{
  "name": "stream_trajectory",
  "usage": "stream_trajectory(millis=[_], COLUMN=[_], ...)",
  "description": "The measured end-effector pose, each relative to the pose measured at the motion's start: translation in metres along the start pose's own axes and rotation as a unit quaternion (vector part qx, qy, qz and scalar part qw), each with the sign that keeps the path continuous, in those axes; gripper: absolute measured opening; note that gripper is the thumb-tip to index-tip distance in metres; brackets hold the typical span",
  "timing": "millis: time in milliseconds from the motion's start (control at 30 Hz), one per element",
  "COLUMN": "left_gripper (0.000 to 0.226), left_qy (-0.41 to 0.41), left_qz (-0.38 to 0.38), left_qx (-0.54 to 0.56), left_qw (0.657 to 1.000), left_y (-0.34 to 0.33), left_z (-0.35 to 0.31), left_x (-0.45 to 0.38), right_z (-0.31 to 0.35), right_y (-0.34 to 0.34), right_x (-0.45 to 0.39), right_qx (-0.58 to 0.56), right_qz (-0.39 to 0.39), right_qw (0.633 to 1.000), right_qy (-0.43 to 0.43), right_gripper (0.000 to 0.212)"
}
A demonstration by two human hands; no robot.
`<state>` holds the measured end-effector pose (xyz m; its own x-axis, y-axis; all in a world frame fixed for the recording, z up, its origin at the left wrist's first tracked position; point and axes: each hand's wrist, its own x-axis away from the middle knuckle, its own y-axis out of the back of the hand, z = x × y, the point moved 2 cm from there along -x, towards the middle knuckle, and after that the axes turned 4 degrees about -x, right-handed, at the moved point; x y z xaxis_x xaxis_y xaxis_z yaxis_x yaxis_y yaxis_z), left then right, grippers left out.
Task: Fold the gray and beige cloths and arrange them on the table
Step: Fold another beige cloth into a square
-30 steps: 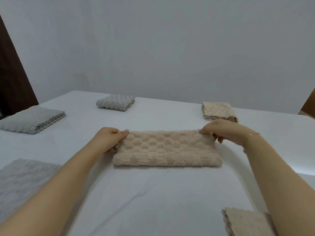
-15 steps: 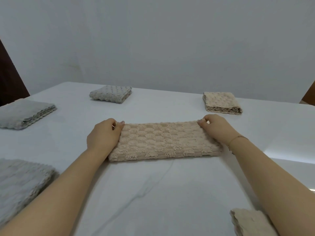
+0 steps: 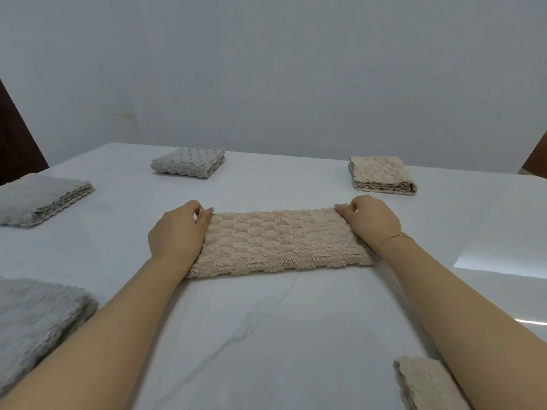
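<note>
Beige cloth (image 3: 278, 244): our left hand (image 3: 177, 235) and right hand (image 3: 370, 223) have slid down its ends, pinching them, ready to fold.

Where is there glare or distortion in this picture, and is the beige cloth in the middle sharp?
Head view: bright glare lies on the table at the right edge; the wide lens stretches the forearms and the near corners; the beige cloth between the left hand and right hand is fairly sharp, its texture readable.

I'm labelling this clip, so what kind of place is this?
Probably a plain indoor room set up for folding practice: a white marble-look table, a bare pale wall, and folded gray and beige cloths spaced apart.
</note>
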<state>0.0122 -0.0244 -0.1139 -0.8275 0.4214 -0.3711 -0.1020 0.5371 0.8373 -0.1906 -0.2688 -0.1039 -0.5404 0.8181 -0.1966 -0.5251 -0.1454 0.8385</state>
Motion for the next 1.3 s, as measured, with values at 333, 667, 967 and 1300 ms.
stream_trajectory(millis=[333, 667, 967, 1300], left_gripper=[0.032, 0.043, 0.058, 0.06], left_qy=[0.009, -0.203, -0.169, -0.124], left_qz=[-0.044, 0.103, 0.205, 0.208], left_qx=[0.006, -0.054, -0.126, -0.101], left_qw=[0.999, 0.972, 0.956, 0.965], left_y=[0.032, 0.008, -0.008, -0.004], left_z=[-0.003, -0.056, -0.041, -0.033], left_x=[0.013, 0.048, 0.046, 0.038], right_z=[0.009, 0.076, 0.046, 0.024], right_y=[0.026, -0.013, -0.035, -0.01], right_x=[0.002, 0.052, 0.046, 0.028], right_qx=[0.013, 0.086, 0.113, 0.067], right_qz=[0.029, 0.164, 0.183, 0.213], right_qw=[0.999, 0.951, 0.957, 0.966], right_qy=[-0.017, 0.246, 0.196, 0.127], right_gripper=[0.042, 0.045, 0.064, 0.057])
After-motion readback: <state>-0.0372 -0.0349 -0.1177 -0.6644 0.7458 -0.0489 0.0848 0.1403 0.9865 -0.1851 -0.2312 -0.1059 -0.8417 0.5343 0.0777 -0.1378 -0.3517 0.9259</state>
